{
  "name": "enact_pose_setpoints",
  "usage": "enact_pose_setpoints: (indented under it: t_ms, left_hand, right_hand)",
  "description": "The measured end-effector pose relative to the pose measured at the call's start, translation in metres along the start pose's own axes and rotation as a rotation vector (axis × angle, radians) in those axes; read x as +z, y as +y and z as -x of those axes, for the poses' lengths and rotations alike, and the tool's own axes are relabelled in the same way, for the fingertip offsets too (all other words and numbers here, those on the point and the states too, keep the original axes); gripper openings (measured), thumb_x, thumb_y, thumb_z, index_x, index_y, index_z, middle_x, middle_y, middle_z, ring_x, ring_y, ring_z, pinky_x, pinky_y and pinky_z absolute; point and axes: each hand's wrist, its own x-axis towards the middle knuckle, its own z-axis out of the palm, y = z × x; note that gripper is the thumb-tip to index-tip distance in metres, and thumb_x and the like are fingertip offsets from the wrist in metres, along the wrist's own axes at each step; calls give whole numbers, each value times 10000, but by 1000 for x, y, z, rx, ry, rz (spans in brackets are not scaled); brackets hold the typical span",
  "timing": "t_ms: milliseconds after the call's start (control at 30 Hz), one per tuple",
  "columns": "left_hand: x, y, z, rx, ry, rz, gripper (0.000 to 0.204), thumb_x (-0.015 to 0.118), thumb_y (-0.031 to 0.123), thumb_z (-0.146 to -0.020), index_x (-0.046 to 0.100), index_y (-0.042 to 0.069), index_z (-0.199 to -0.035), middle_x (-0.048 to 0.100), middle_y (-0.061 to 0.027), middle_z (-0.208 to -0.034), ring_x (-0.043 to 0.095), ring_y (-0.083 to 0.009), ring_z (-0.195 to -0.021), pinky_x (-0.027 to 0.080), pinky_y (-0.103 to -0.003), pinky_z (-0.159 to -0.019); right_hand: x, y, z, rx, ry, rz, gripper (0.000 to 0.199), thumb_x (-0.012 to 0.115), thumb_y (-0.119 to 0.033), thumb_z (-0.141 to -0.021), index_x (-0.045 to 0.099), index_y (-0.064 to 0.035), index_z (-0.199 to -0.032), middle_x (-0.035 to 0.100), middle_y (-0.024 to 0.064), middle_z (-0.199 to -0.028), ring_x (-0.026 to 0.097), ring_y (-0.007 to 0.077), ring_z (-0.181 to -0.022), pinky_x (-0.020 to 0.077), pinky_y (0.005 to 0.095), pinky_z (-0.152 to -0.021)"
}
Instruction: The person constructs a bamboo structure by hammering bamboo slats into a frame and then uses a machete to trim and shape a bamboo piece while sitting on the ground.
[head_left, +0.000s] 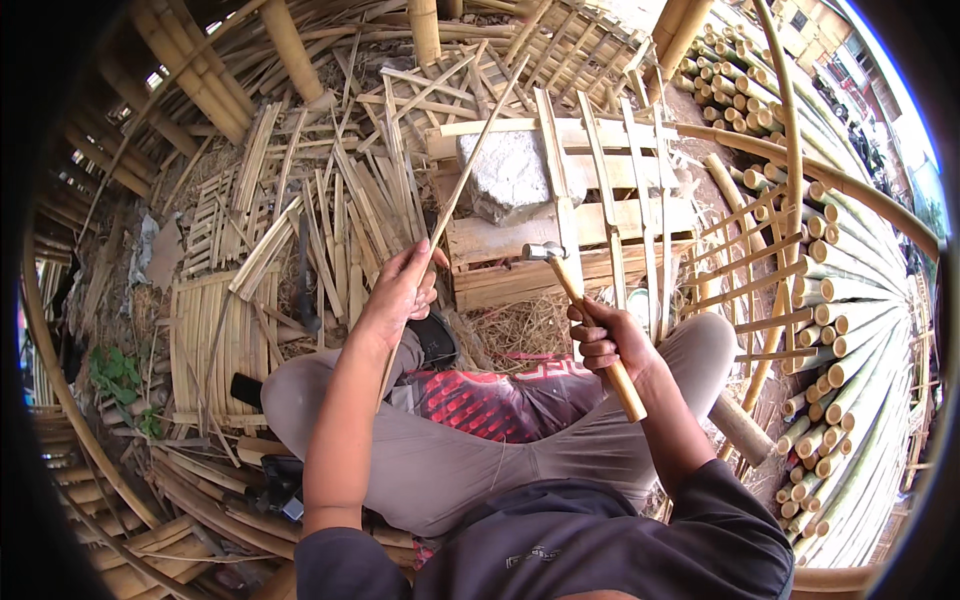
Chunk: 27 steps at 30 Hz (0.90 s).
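My left hand (400,290) is closed round a long thin bamboo strip (480,150), which slants up and away to the right. In my right hand (610,335) is a hammer (566,275), gripped by its wooden handle with the metal head up and to the left. Beyond both hands stands a low slatted wooden platform (490,245). A pale rough stone block (507,172) rests on it. Several split bamboo slats (602,170) lie lengthwise over the platform's cross boards, to the right of the stone. The hammer head appears near one slat; whether they touch I cannot tell.
Cut bamboo poles (845,290) are stacked along the right. A bamboo rack-like frame (750,265) leans beside them. Loose bamboo strips (330,200) litter the ground at left and behind. A slatted bamboo panel (215,325) lies left of my knee; a short thick wooden piece (742,428) lies by the right one.
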Motion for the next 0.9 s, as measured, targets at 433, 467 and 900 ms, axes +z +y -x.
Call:
enact_pose_setpoints:
  t_ms: [433, 467, 900]
  left_hand:
    - [55, 43, -13, 120, 65, -117, 209, 477, 303, -1041, 503, 114, -958, 510, 14, -711, 456, -59, -561, 372, -221, -475]
    - [57, 46, -20, 103, 86, -145, 205, 475, 300, -1042, 494, 116, -953, 511, 11, -717, 451, -64, -565, 375, -225, -478]
    - [70, 15, -110, 122, 324, -350, 273, 407, 287, -1057, 483, 49, -948, 511, -32, -687, 493, -124, -549, 440, -298, -479]
  right_hand:
    - [-16, -86, 67, -496, 16, 342, 235, 517, -360, -1011, 506, -129, -966, 308, -85, -584, 232, 20, -410, 213, 182, -338]
    - [-23, -96, 69, -540, 75, 351, 247, 515, -369, -1010, 508, -127, -963, 306, -85, -584, 237, 21, -413, 216, 181, -345]
    - [-80, -99, 51, -731, 631, 350, 346, 406, -454, -1027, 507, -127, -974, 326, -52, -583, 278, 62, -414, 239, 230, -380]
